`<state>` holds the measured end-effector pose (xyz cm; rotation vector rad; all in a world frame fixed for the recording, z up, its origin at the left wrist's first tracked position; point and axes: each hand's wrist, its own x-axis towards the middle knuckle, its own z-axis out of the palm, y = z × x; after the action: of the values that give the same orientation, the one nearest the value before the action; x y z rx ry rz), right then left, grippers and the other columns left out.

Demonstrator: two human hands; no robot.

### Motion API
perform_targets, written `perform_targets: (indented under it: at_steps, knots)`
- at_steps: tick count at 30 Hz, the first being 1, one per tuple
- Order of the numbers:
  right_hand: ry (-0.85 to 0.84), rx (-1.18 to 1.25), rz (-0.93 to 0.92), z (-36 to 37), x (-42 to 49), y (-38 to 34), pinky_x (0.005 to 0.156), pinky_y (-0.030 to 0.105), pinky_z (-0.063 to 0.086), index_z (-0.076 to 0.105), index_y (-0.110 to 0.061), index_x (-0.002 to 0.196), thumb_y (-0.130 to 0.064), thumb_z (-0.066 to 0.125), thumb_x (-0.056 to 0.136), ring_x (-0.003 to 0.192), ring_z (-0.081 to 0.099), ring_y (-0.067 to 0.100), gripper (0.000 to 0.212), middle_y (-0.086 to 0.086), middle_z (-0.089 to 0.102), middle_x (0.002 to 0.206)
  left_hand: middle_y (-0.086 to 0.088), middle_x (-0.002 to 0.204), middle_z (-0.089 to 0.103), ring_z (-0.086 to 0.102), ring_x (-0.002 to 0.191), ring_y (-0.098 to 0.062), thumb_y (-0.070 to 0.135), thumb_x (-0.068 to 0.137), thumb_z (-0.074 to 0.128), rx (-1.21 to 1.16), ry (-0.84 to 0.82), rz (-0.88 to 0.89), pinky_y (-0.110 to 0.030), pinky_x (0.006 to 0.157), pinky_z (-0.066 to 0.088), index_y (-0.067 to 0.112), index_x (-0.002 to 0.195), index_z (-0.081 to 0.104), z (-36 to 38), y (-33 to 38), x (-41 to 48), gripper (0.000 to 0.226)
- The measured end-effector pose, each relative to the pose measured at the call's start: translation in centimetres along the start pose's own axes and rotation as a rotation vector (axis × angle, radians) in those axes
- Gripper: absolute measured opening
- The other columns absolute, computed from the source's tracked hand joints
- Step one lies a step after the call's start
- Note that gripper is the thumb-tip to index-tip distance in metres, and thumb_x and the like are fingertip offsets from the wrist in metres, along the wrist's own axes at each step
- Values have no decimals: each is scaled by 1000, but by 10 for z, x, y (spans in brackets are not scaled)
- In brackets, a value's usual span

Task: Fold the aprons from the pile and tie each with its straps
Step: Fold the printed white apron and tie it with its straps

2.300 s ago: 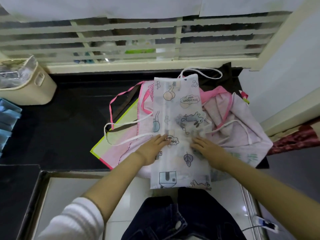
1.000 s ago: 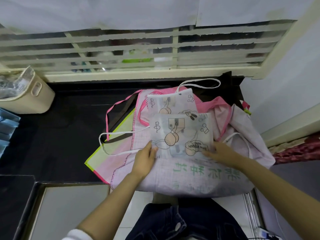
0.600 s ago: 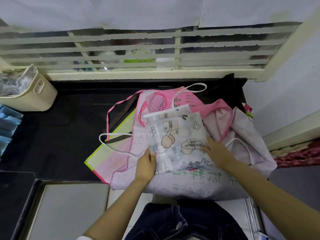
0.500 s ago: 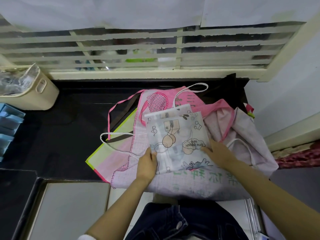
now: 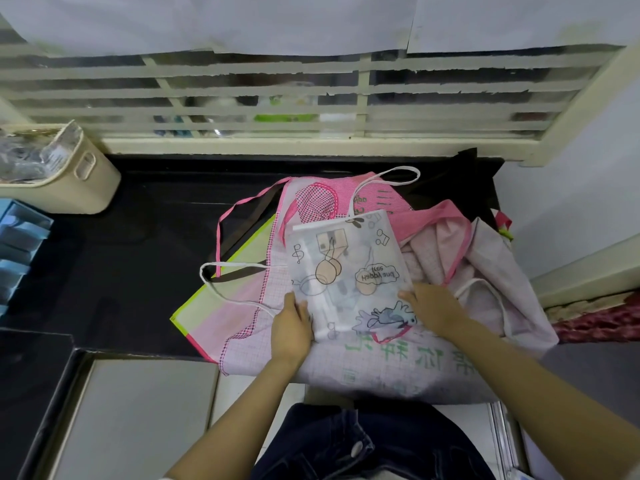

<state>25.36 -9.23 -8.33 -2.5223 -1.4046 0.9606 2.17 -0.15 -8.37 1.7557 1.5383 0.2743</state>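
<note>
Where the black counter [image 5: 138, 271] runs out at far left: blue folded items [image 5: 19, 251], partly cut off by the frame. Next, one cream basket [image 5: 74, 183] with a slotted handle, holding crinkled clear plastic, set against the window grille [image 5: 277, 109]. One white strap [image 5: 239, 264], looped on the counter and running onto the left side of the pile of aprons [image 5: 242, 306]. That pile has pink, checked and green-edged pieces, heaped on the counter's right half and hanging over its near edge. Then the left hand [image 5: 291, 329], at the lower left edge of the folded apron [image 5: 346, 261], fingers close together and pointing away from the person; whether they pinch that edge cannot be told. The folded apron itself is white and cartoon-printed, a rough rectangle lying on top of the pile. Last, the right hand [image 5: 434, 308], resting flat on the apron's lower right corner, fingers straight, slightly spread, pointing left.
</note>
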Motion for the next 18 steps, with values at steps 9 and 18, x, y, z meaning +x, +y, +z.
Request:
perform_targets:
  at_steps: [9, 18]
  knots:
    - [5, -57, 1, 5, 7, -3, 70, 33, 42, 44, -10, 84, -32, 35, 102, 82, 61, 30, 29, 10, 58, 79, -6, 81, 54, 53, 76, -26, 18, 99, 41, -44, 0, -86, -31, 65, 36, 8, 95, 37, 6, 3, 20, 12]
    - [24, -42, 34, 9, 5, -1, 72, 32, 42, 51, -8, 88, -31, 33, 102, 86, 61, 32, 33, 11, 58, 84, -19, 129, 52, 50, 120, -39, 9, 84, 56, 507, 101, 590, -47, 99, 43, 10, 121, 49, 35, -1, 14, 38]
